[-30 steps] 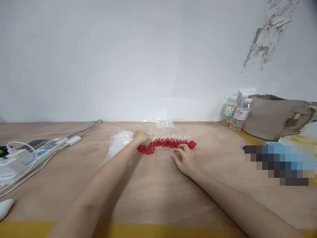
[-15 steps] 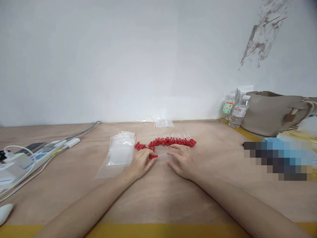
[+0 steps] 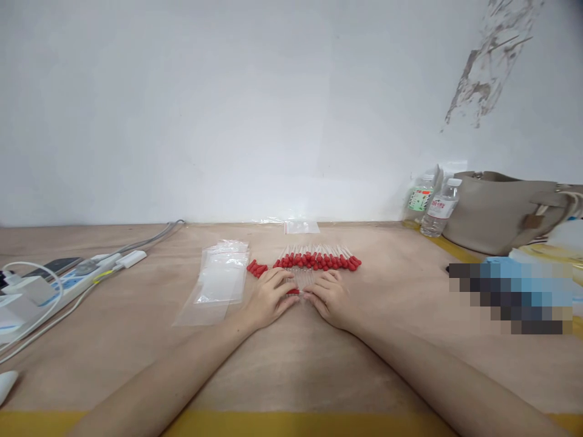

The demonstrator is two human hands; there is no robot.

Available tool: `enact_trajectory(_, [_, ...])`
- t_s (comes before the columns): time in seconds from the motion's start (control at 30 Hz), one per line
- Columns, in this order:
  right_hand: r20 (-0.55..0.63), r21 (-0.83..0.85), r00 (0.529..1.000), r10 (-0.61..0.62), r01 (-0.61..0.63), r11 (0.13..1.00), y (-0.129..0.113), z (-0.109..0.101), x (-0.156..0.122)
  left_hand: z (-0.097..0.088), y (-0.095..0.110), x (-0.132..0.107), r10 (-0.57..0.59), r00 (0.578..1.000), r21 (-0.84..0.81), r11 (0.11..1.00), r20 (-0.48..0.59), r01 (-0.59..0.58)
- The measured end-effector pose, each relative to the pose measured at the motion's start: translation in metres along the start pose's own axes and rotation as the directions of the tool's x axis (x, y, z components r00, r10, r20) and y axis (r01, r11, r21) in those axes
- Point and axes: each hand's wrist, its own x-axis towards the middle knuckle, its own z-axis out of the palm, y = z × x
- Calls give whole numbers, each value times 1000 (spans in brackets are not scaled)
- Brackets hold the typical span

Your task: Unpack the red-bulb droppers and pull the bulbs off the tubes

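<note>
My left hand (image 3: 272,297) pinches a red rubber bulb (image 3: 293,292) between thumb and fingers. Facing it, my right hand (image 3: 328,297) has its thumb and fingertips closed on a thin clear tube, mostly hidden by the fingers, in line with the bulb. Under and between both hands lie several clear thin tubes (image 3: 304,277) side by side. Just beyond them is a row of assembled droppers (image 3: 319,260), red bulbs toward me and pale stems pointing to the wall. A few loose red bulbs (image 3: 257,268) rest left of that row.
Clear zip bags (image 3: 221,279) are stacked left of my hands. Farther left are a power strip (image 3: 75,280) with plugs and cables, and a phone (image 3: 57,266). Two plastic bottles (image 3: 441,209) and a grey-beige bag (image 3: 496,209) stand at the right by the wall.
My hands have come closer together, and the bulb has moved a little right and toward me. The right hand's fingers, spread before, have closed in on the tube.
</note>
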Motion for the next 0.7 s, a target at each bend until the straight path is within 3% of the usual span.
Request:
enact_trajectory(0.3, [39,4,996,-85,85,996,1,0,1,-1,1,0,131,991,69,989,9,-131])
enact_trajectory(0.7, [-70,-165,972,-225,211,964,0,-9,-3,-3,2,2,186,982,93,978,39,-189])
